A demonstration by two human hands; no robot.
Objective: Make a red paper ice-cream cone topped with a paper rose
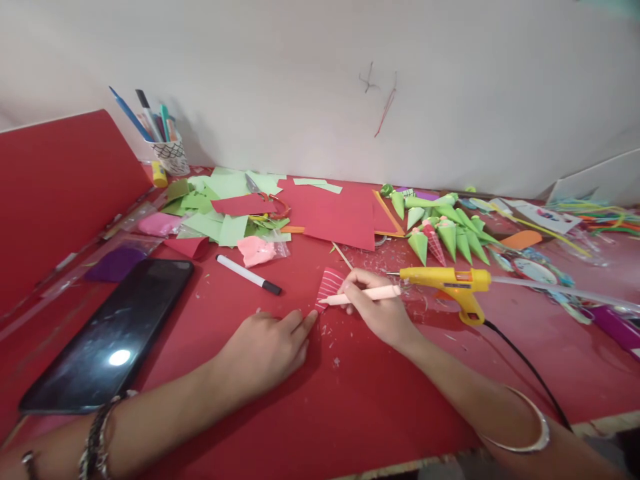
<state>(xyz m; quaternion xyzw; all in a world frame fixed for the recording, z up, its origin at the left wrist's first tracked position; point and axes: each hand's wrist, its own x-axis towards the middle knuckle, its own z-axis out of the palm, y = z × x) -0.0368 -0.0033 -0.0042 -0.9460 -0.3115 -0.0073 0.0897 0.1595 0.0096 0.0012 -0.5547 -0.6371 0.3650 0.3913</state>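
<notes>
My right hand (375,307) is closed round a pale peach marker (370,294), its tip resting on a small red paper piece (330,285). White lines run across that piece, which lies on the red tabletop. My left hand (273,337) lies on the table with the index finger stretched out, its tip at the paper's lower corner. Left of the paper is a white marker with a black cap (249,274). A thin stick (343,255) pokes out behind my right hand. The yellow glue gun (447,283) lies just to the right, its nozzle towards that hand.
A large phone (110,333) lies at left, below a pen cup (170,155). Green paper scraps (220,227), scissors (273,205) and red sheets (330,213) lie at the back. Several green paper cones (447,237) stand right of them. The glue gun's black cord (530,373) runs off the front.
</notes>
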